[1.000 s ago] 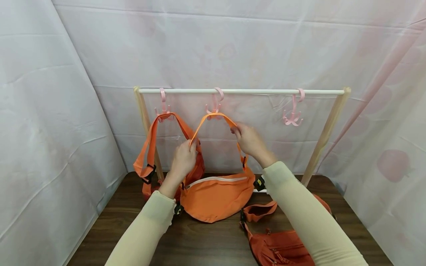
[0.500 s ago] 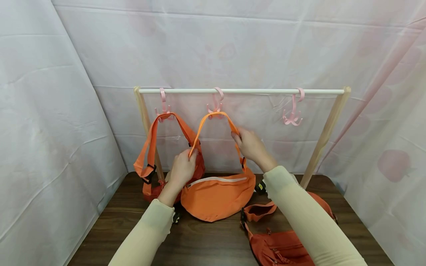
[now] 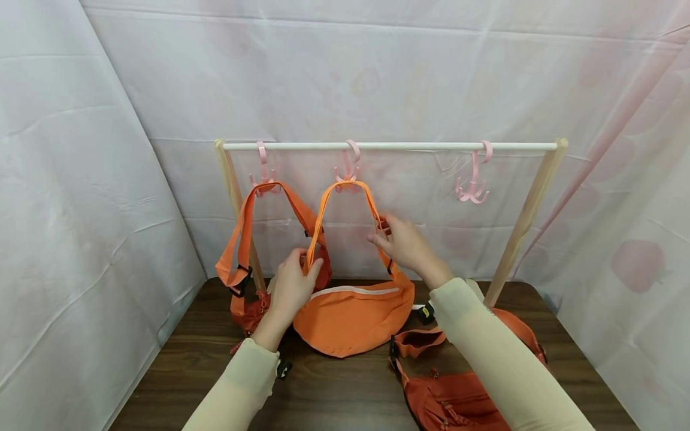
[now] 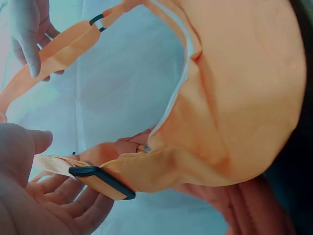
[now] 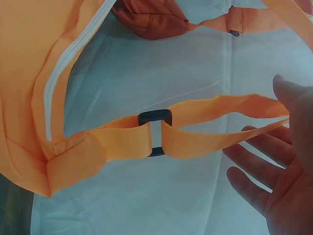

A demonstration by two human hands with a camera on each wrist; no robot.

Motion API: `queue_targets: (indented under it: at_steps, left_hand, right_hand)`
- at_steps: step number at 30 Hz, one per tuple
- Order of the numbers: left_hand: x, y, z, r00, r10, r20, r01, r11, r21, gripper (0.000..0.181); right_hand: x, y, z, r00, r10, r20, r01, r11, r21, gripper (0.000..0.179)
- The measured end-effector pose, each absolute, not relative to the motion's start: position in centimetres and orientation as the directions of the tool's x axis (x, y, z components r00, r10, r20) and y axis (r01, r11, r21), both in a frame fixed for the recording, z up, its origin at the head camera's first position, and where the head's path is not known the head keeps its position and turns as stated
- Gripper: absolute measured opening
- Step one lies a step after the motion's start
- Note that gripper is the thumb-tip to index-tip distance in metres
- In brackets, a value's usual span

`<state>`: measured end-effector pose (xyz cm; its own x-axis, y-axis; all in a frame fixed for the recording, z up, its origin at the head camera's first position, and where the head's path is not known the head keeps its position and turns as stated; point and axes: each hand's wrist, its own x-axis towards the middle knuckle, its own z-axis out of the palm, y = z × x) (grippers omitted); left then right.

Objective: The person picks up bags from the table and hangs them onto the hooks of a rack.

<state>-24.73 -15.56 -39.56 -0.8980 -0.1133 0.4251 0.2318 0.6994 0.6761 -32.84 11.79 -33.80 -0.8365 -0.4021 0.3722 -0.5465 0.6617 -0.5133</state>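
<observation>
A bright orange waist bag (image 3: 353, 320) with a white zip hangs by its looped strap (image 3: 322, 212) from the middle pink hook (image 3: 347, 173). My left hand (image 3: 293, 278) is at the strap's left side, its thumb apart and its fingers loosely extended behind the webbing and black buckle (image 4: 102, 182). On the other side, my right hand (image 3: 406, 242) has its fingers spread beside the strap, thumb lifted away, as the right wrist view shows near the doubled webbing (image 5: 210, 142). Neither hand grips the strap.
A darker orange-red bag hangs by its strap (image 3: 245, 230) from the left pink hook (image 3: 264, 173). Another rust-red bag (image 3: 458, 398) lies at the table's front right. A third pink hook (image 3: 472, 182) hangs on the rack's white rail (image 3: 420, 146), between wooden posts (image 3: 520, 230).
Both hands have slid down along the strap and loosened from it; their fingers have opened. The strap's top has settled on the middle hook, and the bag hangs nearly where it was.
</observation>
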Motion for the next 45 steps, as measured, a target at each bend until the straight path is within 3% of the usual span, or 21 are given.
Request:
queue_targets:
  at_steps: [15, 45]
  left_hand:
    - [-23.6, -15.8, -41.4, -0.867, -0.114, 0.485, 0.277, 0.698, 0.660, 0.062]
    - [-20.8, -16.1, -43.4, -0.737, -0.100, 0.668, 0.386, 0.750, 0.537, 0.073]
  right_hand:
    - [-31.4, 13.0, -36.1, -0.850, -0.375, 0.371, -0.523, 0.686, -0.505, 0.079]
    - [-27.2, 16.7, -39.6, -0.838, -0.387, 0.385, -0.537, 0.710, -0.455, 0.084]
